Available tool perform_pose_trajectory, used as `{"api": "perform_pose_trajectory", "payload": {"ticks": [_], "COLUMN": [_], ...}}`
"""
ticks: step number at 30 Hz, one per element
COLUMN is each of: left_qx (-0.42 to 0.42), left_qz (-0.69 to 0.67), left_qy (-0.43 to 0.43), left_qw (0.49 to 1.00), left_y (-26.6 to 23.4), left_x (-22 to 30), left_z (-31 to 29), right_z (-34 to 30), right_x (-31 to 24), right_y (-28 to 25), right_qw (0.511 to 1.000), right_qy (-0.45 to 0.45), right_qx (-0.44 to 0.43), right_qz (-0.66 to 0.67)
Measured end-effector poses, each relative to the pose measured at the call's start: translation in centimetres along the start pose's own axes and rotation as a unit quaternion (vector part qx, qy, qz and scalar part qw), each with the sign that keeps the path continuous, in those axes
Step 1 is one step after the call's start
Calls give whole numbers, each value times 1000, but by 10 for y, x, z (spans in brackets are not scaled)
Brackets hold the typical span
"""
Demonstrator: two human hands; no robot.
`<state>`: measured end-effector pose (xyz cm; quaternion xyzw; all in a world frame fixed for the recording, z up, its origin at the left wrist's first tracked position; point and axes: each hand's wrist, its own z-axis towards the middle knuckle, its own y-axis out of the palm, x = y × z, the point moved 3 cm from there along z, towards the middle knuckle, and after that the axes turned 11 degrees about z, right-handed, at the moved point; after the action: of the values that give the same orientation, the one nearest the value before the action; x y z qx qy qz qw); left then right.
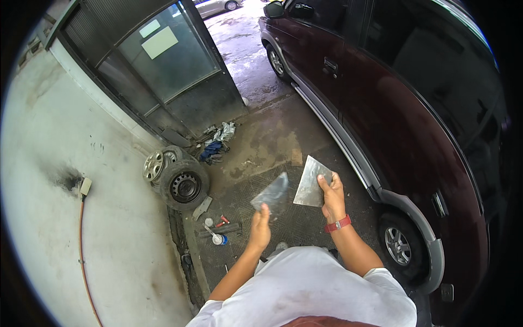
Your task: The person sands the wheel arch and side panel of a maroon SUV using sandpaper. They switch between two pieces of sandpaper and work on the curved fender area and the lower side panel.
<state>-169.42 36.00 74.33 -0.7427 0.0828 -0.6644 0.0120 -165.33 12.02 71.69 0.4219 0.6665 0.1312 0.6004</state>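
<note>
Out in front of my body, my right hand [334, 200] grips the edge of a flat silvery-grey plate [308, 182], with the thumb lying on its face. The plate is tilted, and its surface looks smeared. To the left of it, my left hand [260, 231] is closed on the lower end of a thin grey sheet [272, 193], which motion smears. A gap separates the sheet from the plate. On the floor below and left of my left hand stands a small open can [219, 239] with a blue label. A round lid [208, 222] and a small red tube [223, 220] lie near it.
A dark red car [376, 103] stands along the right. On the left are a white wall [120, 229] with a cable [81, 245], a tyre [200, 182], a bare rim [153, 165] and crumpled rags [215, 150]. A glazed door [169, 71] is at the far left.
</note>
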Motion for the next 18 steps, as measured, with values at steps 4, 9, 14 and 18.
{"api": "perform_pose_trajectory", "payload": {"ticks": [4,9,14,18], "left_qx": [-196,-239,-207,-148], "left_qz": [150,197,-143,-24], "left_qy": [-21,-19,-9,-1], "left_qw": [969,951,968,989], "left_y": [31,46,73,55], "left_x": [-22,-7,6,22], "left_z": [0,0,9,37], "right_z": [-27,-18,-53,-68], "right_x": [1,-33,-38,-57], "right_y": [-1,-19,-2,-4], "right_qw": [989,989,931,937], "right_qy": [-53,-50,38,92], "right_qx": [-79,-70,-273,-325], "right_qz": [-115,-120,-238,-87]}}
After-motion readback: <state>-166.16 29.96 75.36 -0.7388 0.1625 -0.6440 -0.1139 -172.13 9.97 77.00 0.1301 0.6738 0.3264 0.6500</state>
